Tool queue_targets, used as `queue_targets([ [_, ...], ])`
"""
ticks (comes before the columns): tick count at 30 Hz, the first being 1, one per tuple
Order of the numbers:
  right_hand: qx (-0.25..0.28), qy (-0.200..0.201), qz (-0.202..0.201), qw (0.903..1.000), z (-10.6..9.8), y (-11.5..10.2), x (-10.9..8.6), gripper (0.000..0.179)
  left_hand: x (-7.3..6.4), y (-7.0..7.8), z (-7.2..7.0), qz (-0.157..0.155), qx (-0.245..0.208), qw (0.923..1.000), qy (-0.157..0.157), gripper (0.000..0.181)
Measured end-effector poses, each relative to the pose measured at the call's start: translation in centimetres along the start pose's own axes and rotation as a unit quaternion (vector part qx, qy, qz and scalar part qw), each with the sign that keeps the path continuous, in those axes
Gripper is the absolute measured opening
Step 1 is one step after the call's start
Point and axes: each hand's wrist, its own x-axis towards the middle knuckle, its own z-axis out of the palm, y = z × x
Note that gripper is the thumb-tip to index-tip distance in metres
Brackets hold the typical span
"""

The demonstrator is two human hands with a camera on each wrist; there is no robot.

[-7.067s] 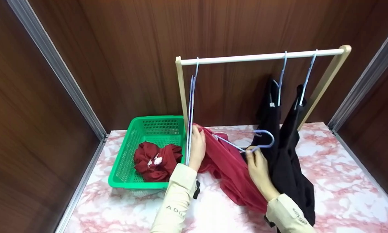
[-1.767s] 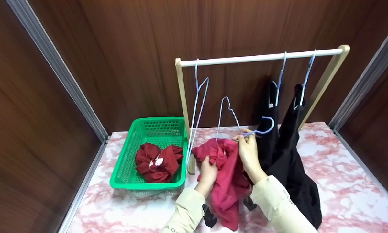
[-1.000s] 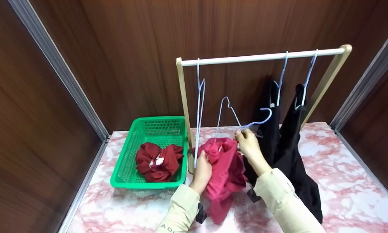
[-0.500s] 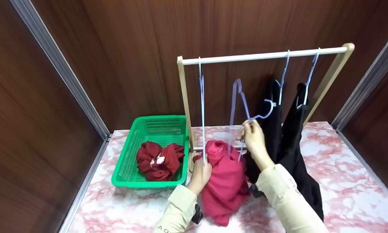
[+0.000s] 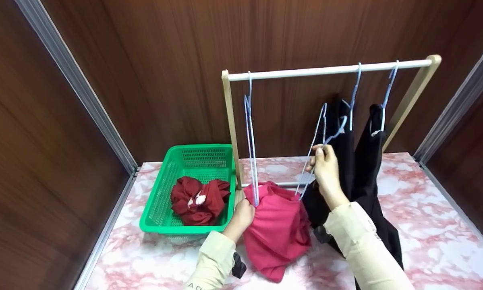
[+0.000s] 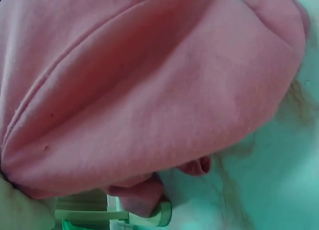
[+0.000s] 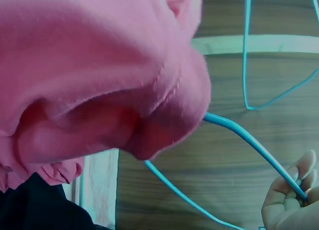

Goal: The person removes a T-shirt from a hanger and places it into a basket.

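Observation:
A pinkish-red garment [image 5: 275, 225] hangs in loose folds over the table; its exact kind is hidden by the bunching. My left hand [image 5: 243, 215] grips its upper left edge, and in the left wrist view only part of that hand [image 6: 25, 210] shows beside the cloth. A light blue wire hanger [image 7: 239, 130] is partly inside the garment, its lower end covered by cloth with a stitched hem. With curled fingers, my right hand [image 5: 326, 171] holds this hanger close to its hook, which points up and right.
Left of the garment, a green basket [image 5: 146, 209] contains a dark red cloth [image 5: 199, 201]. A rack with a white rail [image 5: 297, 73] carries a bare wire hanger [image 5: 253, 161] in front of my left hand. Black garments [image 5: 368, 173] hang at right, close to my right arm.
My right hand has moved up and right with the hanger, which has swung to the right. The garment's upper edge has spread wider, while my left hand has shifted slightly left.

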Motion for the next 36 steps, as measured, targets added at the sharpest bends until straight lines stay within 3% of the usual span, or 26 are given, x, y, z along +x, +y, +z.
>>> queue_targets([
  [2,0.009,0.007,0.003,0.9999,-0.2,0.0,0.1,0.021,0.6,-1.8,1.0,-0.037,-0.025,0.9983,-0.037,0.027],
  [5,0.017,0.019,0.003,0.9997,-0.5,-0.1,0.2,0.021,1.5,-5.9,3.8,-0.041,-0.041,0.9976,-0.038,0.025],
  [7,0.022,0.025,0.003,0.9994,-0.7,-0.1,0.2,0.021,1.7,-7.1,4.5,-0.033,-0.031,0.9985,-0.031,0.023],
  [8,0.022,0.028,0.003,0.9994,-0.8,-0.2,0.3,0.021,1.5,-6.8,4.1,-0.031,-0.02,0.9989,-0.031,0.023],
  [10,0.024,0.032,0.003,0.9992,-1.0,-0.2,0.3,0.022,0.8,-4.8,2.5,-0.007,0.008,0.9998,-0.019,0.024],
  [13,0.024,0.033,0.002,0.9992,-1.3,-0.3,0.5,0.026,-1.0,2.4,-3.3,-0.029,0.03,0.9979,-0.049,0.024],
  [17,0.036,0.031,0.005,0.9988,-1.6,-0.2,0.7,0.03,-3.4,10.9,-10.0,-0.066,0.003,0.9946,-0.08,0.025],
  [19,0.05,0.035,0.012,0.9981,-1.7,-0.2,0.8,0.029,-4.1,12.9,-11.4,-0.061,0.021,0.9949,-0.078,0.022],
  [21,0.067,0.039,0.02,0.9968,-1.9,-0.1,0.8,0.027,-4.5,13.8,-12.0,-0.055,0.062,0.9934,-0.079,0.019],
  [28,0.065,0.03,0.04,0.9967,-2.3,-0.3,0.8,0.026,-5.1,13.6,-11.8,-0.003,0.181,0.9794,-0.09,0.012],
  [32,0.042,-0.02,0.051,0.9976,-2.6,-0.6,0.9,0.044,-5.5,13.7,-11.3,0.014,0.211,0.9733,-0.09,0.021],
  [36,0.044,-0.062,0.048,0.996,-2.7,-0.5,0.8,0.05,-6.0,14.0,-10.6,-0.005,0.188,0.9776,-0.094,0.029],
])
